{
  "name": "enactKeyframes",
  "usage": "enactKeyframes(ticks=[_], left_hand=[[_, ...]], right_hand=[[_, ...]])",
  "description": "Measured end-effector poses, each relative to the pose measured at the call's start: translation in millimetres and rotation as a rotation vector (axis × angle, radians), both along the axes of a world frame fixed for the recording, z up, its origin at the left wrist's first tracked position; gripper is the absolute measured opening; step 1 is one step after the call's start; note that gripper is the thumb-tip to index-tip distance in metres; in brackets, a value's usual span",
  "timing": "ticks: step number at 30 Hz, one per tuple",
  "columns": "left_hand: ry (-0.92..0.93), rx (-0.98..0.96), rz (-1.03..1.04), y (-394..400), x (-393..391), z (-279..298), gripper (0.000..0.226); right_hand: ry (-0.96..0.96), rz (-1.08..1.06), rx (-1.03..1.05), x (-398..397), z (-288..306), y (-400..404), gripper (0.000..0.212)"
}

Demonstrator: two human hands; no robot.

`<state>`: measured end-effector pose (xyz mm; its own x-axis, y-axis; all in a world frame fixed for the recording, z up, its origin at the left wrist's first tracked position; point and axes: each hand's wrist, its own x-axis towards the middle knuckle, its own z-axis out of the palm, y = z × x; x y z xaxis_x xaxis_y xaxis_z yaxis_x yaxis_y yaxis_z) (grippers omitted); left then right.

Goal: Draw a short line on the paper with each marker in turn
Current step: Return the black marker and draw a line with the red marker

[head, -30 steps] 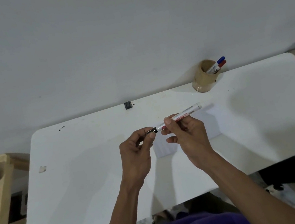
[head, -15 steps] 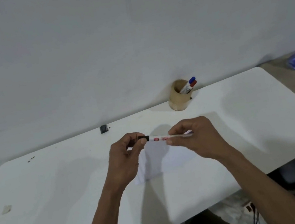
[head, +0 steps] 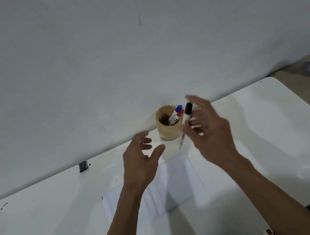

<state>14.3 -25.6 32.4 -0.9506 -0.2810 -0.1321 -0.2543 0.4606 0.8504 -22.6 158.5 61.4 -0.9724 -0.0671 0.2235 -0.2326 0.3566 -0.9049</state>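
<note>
Right hand (head: 208,128) loosely holding black-capped marker (head: 186,118) cap-up just beside wooden cup (head: 168,130) with blue and red markers (head: 176,113), left hand (head: 141,161) spread empty over paper (head: 174,186), black clip (head: 83,166) by wall

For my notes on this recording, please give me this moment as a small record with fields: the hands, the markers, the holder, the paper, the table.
right hand: holds a black-capped marker beside the holder, cap up
left hand: open, empty, above the table near the holder
holder: tan round cup at the far table edge by the wall
markers in holder: blue-capped marker and red-capped marker, leaning right
paper: white sheet flat on the table, partly under the forearms; drawn lines cannot be made out
table: white, glossy
</note>
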Motion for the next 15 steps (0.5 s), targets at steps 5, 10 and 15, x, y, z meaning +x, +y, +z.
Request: enactKeyframes(ticks=[5, 10, 15], left_hand=[[-0.022, -0.042, 0.068, 28, -40, -18, 0.084], [-0.097, -0.002, 0.074, 37, -64, -33, 0.097], [-0.088, 0.011, 0.068, 36, -69, -44, 0.095]], right_hand=[[0.134, -0.190, -0.190, -54, 6, -2, 0.041], [0.129, -0.177, -0.124, -80, -21, -14, 0.028], [0.076, -0.142, -0.026, -86, -55, -18, 0.024]])
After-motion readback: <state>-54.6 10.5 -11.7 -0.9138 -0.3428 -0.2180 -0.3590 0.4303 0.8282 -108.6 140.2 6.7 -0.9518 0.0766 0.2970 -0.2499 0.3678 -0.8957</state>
